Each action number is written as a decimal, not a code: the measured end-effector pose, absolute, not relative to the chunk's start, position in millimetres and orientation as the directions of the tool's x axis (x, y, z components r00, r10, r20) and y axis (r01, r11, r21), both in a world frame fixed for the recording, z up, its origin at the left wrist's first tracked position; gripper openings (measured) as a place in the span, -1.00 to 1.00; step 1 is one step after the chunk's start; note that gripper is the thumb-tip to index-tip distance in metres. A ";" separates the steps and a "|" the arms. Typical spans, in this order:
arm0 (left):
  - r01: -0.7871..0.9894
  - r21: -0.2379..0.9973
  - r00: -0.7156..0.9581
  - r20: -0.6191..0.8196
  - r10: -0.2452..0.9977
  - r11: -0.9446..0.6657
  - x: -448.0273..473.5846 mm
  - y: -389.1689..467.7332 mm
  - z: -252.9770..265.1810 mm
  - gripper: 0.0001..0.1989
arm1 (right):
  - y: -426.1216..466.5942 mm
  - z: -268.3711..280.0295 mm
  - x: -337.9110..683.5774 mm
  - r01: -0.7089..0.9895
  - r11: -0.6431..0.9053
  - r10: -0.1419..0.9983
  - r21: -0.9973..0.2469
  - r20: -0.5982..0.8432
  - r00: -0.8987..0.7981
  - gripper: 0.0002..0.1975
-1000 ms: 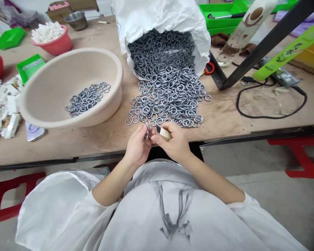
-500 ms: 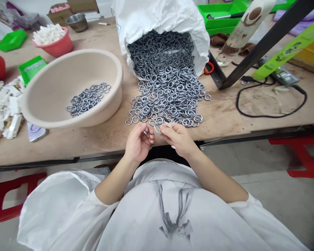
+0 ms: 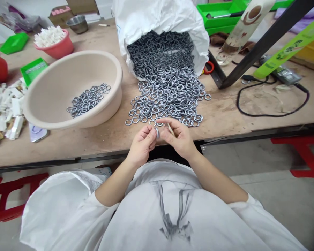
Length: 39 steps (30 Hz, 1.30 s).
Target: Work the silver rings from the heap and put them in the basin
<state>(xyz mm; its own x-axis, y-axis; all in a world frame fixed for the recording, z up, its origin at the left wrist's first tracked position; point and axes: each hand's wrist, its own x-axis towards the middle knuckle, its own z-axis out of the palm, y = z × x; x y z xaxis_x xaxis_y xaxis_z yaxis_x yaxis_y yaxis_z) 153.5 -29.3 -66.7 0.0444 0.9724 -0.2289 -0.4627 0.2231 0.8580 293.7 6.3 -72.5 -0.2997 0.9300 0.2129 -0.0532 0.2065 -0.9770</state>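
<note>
My left hand (image 3: 142, 144) pinches one grey metal ring (image 3: 157, 132) between thumb and fingertips, just over the table's front edge. Close beside it, my right hand (image 3: 180, 139) has its index finger stretched out above the ring. A thin beige stick-like tool (image 3: 170, 129) is gripped in that right hand; its tip is hidden, so its kind is unclear. Just beyond both hands lies a spread pile of similar rings (image 3: 170, 94), spilling from the mouth of a white sack (image 3: 159, 15). At the left, a large beige basin (image 3: 75, 66) holds more of these rings.
White plastic pieces (image 3: 6, 108) are heaped left of the basin, near a red bowl (image 3: 59, 48) and a green tray (image 3: 32, 68). At the right stand a slanted dark metal bar (image 3: 264, 47) and a bottle (image 3: 240, 33), with a black cable (image 3: 272, 115) on the tabletop.
The ring has passed from my right fingers to my left fingertips, and my left hand has turned palm inward. My right index finger has stretched out, with the tool still in that hand.
</note>
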 end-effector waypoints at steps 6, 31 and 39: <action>-0.460 0.840 0.133 -0.255 0.958 0.288 154.5 -34.0 -67.7 -0.56 | 4.8 -76.0 292.0 0.008 0.453 0.835 -0.892 0.421 -0.355 -0.69; -0.398 0.857 0.264 -0.235 0.936 0.327 141.6 -47.6 -68.9 -0.55 | 26.4 -75.6 301.0 0.758 0.344 0.938 -0.554 0.177 -0.296 -0.55; -0.348 0.914 -0.092 -0.256 0.962 0.210 109.9 -34.3 -69.8 -0.68 | 37.9 -73.9 274.3 0.856 0.474 0.879 -0.204 0.062 -0.472 -0.72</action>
